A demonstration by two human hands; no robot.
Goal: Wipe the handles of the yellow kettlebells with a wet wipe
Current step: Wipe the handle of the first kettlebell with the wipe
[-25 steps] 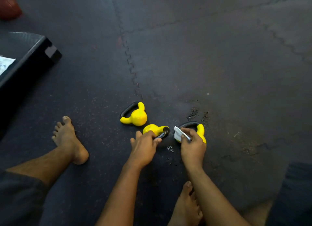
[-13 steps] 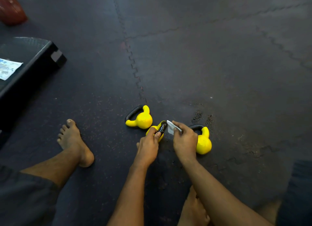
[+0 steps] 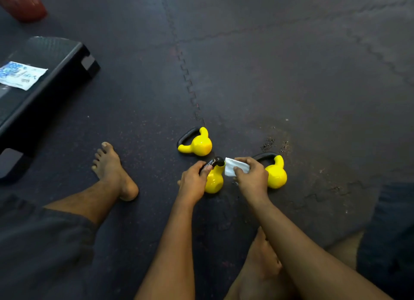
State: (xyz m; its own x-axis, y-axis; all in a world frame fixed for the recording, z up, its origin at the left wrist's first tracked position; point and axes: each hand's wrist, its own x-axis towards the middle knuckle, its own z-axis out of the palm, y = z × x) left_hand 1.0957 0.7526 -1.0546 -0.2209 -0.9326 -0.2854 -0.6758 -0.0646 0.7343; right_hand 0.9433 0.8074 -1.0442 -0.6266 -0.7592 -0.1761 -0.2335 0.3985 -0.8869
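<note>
- On a dark gym mat (image 3: 280,80), my left hand (image 3: 193,181) curls round the black handle (image 3: 216,161) of the middle kettlebell (image 3: 214,180). My right hand (image 3: 252,178) pinches a folded wet wipe (image 3: 233,166) between thumb and fingers, just beside the handle's free end. I cannot tell whether the wipe is touching it.
- Risk one, as I judge it: my left fingers cover part of the handle, so that stretch goes unwiped unless I shift the grip.
- Risk two: the round body could roll or swing once I rub. I cannot tell whether its base sits flat on the mat. My right foot (image 3: 266,261) lies near, below my arms.
- Risk three: the wipe is held by a light pinch, and a hard stroke could pull it free onto the mat, where loose grit (image 3: 267,144) lies close by.
- Two more yellow kettlebells flank the work: one (image 3: 198,145) just beyond my left hand and another (image 3: 276,175) just beside my right, partly hidden by it. The right one crowds my wrist and may limit the stroke.
- Well apart at left sits a black step platform (image 3: 56,60) carrying a wipe packet (image 3: 20,74). My left foot (image 3: 112,169) rests between it and the kettlebells.
</note>
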